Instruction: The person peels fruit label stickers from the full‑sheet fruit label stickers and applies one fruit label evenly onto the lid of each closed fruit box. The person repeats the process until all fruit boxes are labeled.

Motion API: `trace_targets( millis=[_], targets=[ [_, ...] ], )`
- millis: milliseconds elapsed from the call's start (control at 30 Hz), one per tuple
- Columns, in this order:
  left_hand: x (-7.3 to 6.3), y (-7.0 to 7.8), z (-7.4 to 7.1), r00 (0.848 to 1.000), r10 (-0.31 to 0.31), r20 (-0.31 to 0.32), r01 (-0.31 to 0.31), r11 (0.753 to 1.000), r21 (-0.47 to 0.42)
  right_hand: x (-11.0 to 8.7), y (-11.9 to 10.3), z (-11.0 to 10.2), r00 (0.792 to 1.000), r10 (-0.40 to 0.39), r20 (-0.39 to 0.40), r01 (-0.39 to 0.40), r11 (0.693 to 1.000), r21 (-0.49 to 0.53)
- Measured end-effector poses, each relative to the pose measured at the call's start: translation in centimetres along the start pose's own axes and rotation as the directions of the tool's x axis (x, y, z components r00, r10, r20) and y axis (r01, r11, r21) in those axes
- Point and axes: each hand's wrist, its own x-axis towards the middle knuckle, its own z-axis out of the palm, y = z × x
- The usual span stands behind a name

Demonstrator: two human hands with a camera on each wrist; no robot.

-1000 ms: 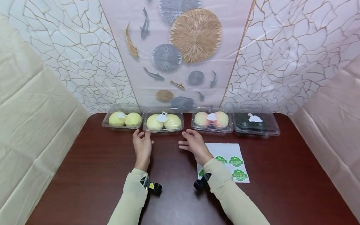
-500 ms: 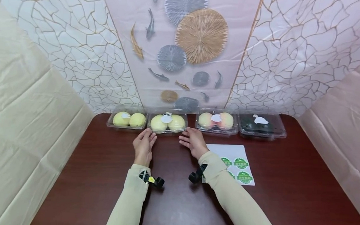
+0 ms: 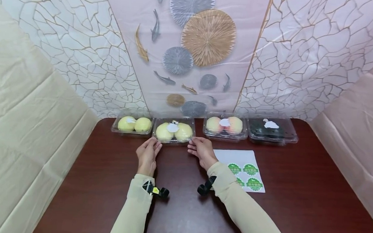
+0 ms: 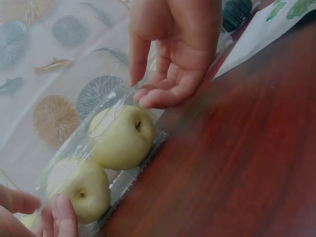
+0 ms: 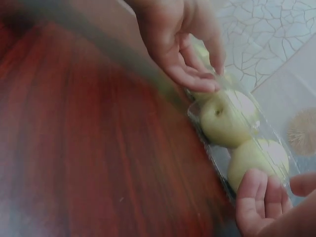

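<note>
Right now, left hand [image 3: 146,159]: left of centre in the head view, thumb and fingers drawn narrow, pinching the near left corner of the clear box [image 3: 174,141].
Right hand [image 3: 202,151]: just right of centre, gripping the near right corner between thumb and fingers.
Clear box: middle of the frame, on the dark red table [image 3: 108,196] — two pale yellow fruits [image 3: 183,132] inside, a white patch on top.
Neighbours: a yellow-fruit pack [image 3: 132,132] just beside it at centre left; a pinkish-fruit pack [image 3: 225,136] and a dark-filled pack [image 3: 274,137] toward centre right.
Sheet: white paper [image 3: 234,155] right of centre — green round stickers [image 3: 254,184] on it, partly behind the right sleeve [image 3: 245,206].
</note>
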Motion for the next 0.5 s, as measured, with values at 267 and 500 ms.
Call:
trace_targets(
  millis=[267, 500],
  targets=[
    [-1.5, 0.3, -1.4, 0.996, -0.049, 0.07, 0.042, 0.994, 0.096, -1.4, 0.3, -2.3, 0.997, 0.007, 0.072, 0.0, 0.995, -0.096],
    [-2.8, 1.2, -3.4, 0.972, -0.109, 0.21, 0.032, 0.94, 0.339, -3.1, 0.5, -3.8, 0.992, 0.005, 0.123, 0.026, 0.969, -0.244]
  ],
)
